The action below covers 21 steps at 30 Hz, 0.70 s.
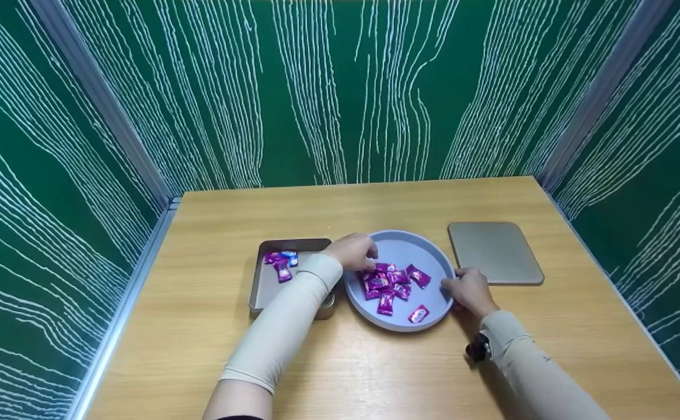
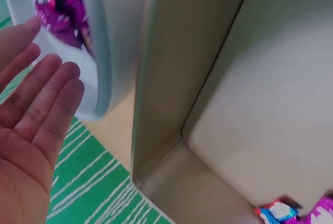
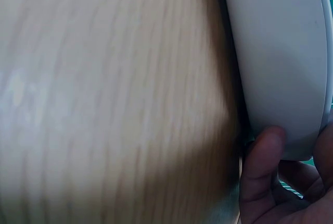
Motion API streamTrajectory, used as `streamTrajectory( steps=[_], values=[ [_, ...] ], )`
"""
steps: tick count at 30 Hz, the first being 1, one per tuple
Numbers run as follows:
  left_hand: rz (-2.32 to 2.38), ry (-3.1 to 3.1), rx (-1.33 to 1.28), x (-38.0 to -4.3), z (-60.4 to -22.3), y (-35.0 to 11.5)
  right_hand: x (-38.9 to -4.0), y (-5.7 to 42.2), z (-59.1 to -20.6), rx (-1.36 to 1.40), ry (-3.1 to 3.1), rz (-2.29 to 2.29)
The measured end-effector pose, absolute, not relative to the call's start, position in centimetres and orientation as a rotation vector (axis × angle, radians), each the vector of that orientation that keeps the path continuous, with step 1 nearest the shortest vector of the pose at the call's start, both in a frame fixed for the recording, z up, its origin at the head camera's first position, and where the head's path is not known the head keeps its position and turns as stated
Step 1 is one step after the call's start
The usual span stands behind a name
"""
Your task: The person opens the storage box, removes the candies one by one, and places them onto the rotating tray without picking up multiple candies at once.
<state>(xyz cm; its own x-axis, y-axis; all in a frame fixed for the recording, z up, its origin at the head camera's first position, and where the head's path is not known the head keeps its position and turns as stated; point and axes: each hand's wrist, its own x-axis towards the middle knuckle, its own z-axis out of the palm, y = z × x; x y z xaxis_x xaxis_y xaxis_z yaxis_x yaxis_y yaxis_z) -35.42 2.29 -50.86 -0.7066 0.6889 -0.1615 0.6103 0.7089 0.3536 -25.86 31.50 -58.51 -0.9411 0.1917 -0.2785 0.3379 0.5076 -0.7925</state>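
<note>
A round, pale lavender tray [image 1: 396, 236] holds a heap of purple-wrapped candies [image 1: 398, 277], with a pinkish one [image 1: 418, 314] apart near its front. My left hand [image 1: 351, 252] reaches over the tray's left rim, nothing in its grasp. In the left wrist view its fingers [image 2: 52, 96] are loosely extended, and the thumb tip is right at a purple wrapper [image 2: 60, 8]. At the tray's right side my right hand [image 1: 473, 291] grips the rim, thumb on top. The right wrist view shows fingers curled against the tray's outer wall [image 3: 283, 62].
Left of the tray stands a rectangular metal tin [image 1: 255, 291], partly behind my left forearm, with a few purple and blue candies [image 1: 281, 263] inside. A flat metal lid [image 1: 494, 254] lies to the right on the wooden table [image 1: 375, 373]. Green patterned panels [image 1: 340, 93] enclose the table.
</note>
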Motion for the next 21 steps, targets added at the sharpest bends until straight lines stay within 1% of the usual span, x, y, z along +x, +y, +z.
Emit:
streamTrajectory(
  steps=[10, 21],
  values=[
    [0.613, 2.585, 0.913, -35.8, -48.2, -1.9, -25.8, 31.5, -58.5, 0.451, 2.595, -1.400],
    [0.549, 2.615, 0.855, -36.3, -47.7, -7.5, -25.9, 31.5, -58.3, 0.448, 2.629, -1.357]
  ],
)
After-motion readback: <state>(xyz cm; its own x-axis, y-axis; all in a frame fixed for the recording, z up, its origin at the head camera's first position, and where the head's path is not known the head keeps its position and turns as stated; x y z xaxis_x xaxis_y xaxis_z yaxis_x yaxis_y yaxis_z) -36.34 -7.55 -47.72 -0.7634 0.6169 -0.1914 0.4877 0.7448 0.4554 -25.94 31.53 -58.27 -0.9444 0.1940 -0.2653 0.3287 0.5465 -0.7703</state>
